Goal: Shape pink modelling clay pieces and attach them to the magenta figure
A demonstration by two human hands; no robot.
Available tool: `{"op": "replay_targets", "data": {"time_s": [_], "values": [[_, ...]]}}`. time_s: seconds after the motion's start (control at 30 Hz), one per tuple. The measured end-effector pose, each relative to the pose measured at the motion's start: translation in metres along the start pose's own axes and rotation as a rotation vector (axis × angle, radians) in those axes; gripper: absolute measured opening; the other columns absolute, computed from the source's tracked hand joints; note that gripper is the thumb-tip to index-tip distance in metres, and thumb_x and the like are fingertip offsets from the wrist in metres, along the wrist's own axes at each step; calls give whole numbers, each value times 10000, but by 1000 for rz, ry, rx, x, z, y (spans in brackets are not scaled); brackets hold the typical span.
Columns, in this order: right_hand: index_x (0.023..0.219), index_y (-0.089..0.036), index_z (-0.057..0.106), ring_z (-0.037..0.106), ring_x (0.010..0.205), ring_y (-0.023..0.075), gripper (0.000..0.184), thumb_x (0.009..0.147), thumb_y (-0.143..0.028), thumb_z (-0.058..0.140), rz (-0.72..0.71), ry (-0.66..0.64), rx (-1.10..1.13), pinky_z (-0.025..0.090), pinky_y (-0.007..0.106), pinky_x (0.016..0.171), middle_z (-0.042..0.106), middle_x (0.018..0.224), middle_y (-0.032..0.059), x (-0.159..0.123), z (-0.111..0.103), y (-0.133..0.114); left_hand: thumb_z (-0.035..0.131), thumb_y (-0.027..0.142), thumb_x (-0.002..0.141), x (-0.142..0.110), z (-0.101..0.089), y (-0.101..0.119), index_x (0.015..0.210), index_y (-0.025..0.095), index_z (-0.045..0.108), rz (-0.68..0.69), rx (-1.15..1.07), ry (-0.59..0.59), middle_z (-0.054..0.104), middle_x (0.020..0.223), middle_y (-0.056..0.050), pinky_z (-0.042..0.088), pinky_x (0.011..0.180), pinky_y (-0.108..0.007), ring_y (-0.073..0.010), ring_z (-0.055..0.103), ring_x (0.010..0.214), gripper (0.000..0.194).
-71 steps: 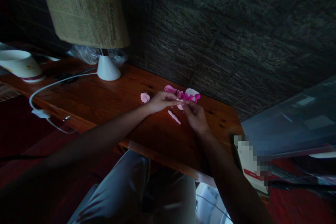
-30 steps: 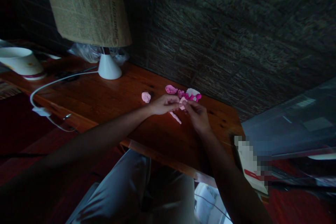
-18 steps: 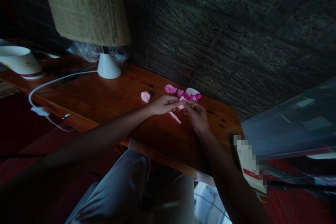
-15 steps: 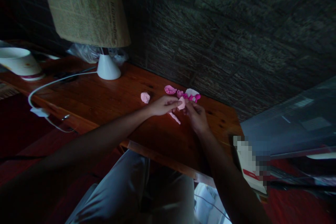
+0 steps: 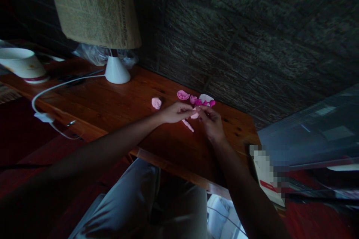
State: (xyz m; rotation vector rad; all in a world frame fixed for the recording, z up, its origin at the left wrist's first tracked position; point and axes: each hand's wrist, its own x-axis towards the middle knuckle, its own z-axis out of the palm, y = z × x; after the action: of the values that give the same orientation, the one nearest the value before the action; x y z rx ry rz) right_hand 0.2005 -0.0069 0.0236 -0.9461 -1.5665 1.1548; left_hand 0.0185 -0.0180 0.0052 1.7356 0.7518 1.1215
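Between my two hands is a pale pink piece of modelling clay (image 5: 194, 114). My left hand (image 5: 176, 112) pinches its left side with thumb and fingers, while my right hand (image 5: 212, 122) grips it from the right, fingertips close together. A thin pink clay strip (image 5: 188, 125) lies on the wood just below my left fingers. Behind the hands sit a hollow pink clay piece (image 5: 183, 95), several small magenta clay pieces (image 5: 198, 102) and a whitish flat piece (image 5: 206, 98). To the left of my left hand rests a rounded pale pink clay lump (image 5: 156, 103).
A lamp with a white base (image 5: 117, 71) and a newsprint shade (image 5: 98, 11) stands at the back left. Beyond it is a paper cup (image 5: 24, 65). A white cord (image 5: 64, 82) crosses the wooden table (image 5: 123, 108). A dark brick wall (image 5: 224, 44) borders the back.
My right fingers have shifted slightly over the top of the clay piece, which now looks tilted and more covered. The whole view has moved a little.
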Motion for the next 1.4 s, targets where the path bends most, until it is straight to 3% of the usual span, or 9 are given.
{"op": "replay_targets", "data": {"time_s": [0.17,0.37,0.6,0.87,1.13,1.4], "values": [[872,-246,775,529,627,145,356,712,-561,812,38,49,64,435,307,624,662,704,-13,1,0,4,678,420,897,3,-2,-4,856,140,687,-12,20,29,646,774,-9,492,673,-244,-127,597,735,283],[779,-237,751,550,616,134,371,753,-605,790,47,6,149,421,295,599,656,682,-8,1,-2,3,718,406,888,3,-6,-5,875,125,706,-56,-68,19,689,817,-25,496,666,-228,-115,634,737,281],[862,-249,756,646,690,173,363,691,-561,826,134,-11,180,489,316,644,719,749,13,2,-3,2,726,443,897,3,-5,-1,894,120,723,-81,-89,45,731,838,-43,529,692,-230,-108,662,726,323],[900,-236,779,624,691,162,386,738,-586,785,51,-24,30,484,305,630,717,748,15,2,-4,2,679,422,937,2,-5,-2,933,134,731,-32,-26,75,754,864,-58,538,697,-241,-118,675,742,292],[812,-210,793,530,615,134,398,665,-577,842,24,64,-3,429,290,604,661,664,-9,3,-7,-2,676,422,941,4,-5,-3,870,125,698,-75,-30,82,719,773,-30,500,642,-212,-92,638,662,306],[843,-217,783,528,616,135,391,662,-558,844,77,79,55,420,288,593,654,672,-12,1,-3,2,666,493,933,3,-5,-4,805,137,664,-67,29,115,686,705,-18,478,617,-220,-112,635,650,379]]}}
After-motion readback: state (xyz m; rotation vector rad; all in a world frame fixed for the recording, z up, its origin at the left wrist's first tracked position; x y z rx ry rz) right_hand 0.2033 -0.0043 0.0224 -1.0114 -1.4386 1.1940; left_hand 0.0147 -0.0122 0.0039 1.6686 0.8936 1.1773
